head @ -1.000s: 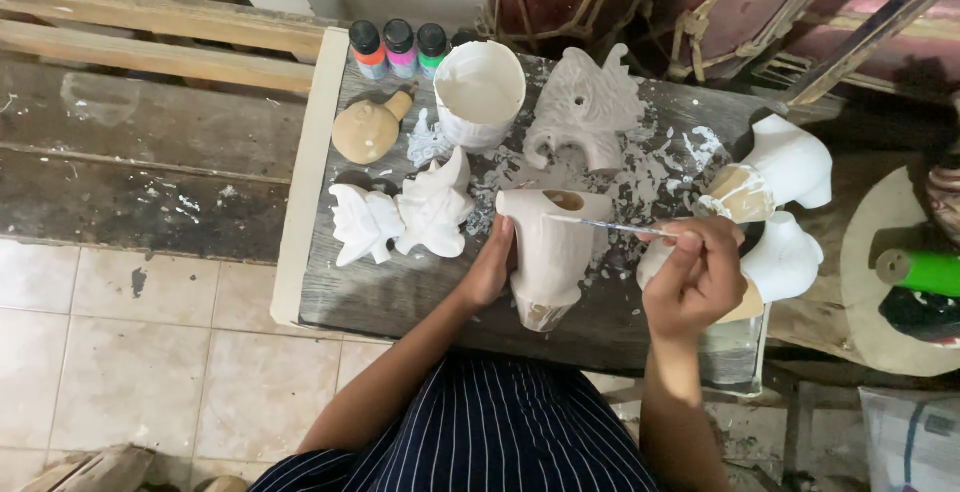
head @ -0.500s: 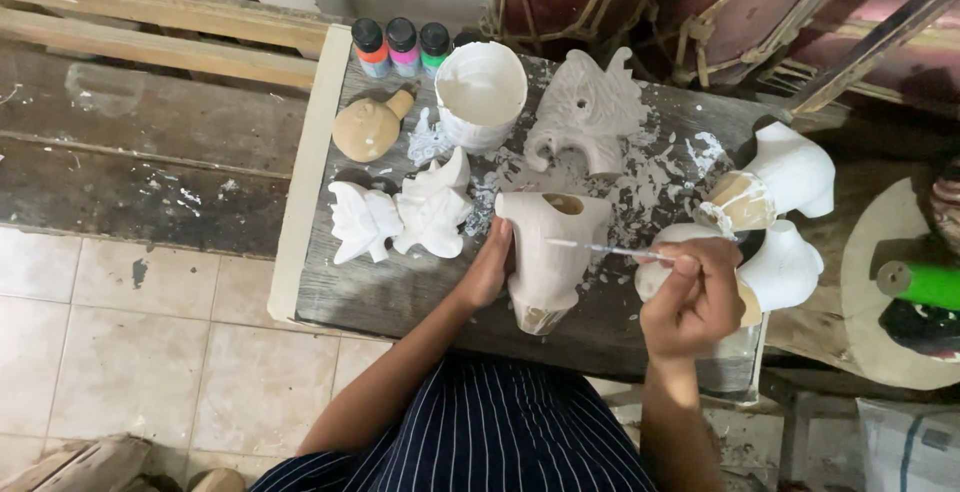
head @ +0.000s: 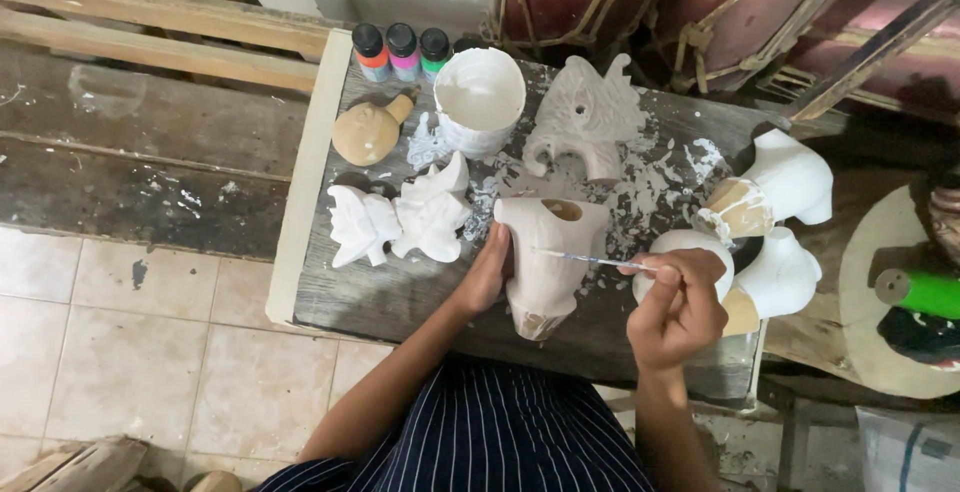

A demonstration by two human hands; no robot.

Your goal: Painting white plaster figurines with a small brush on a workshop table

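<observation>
Pale figurine [head: 548, 257] near table edge [head: 300, 202]

Matt clay figure [head: 545, 262], rough wooden table [head: 400, 297]
</observation>
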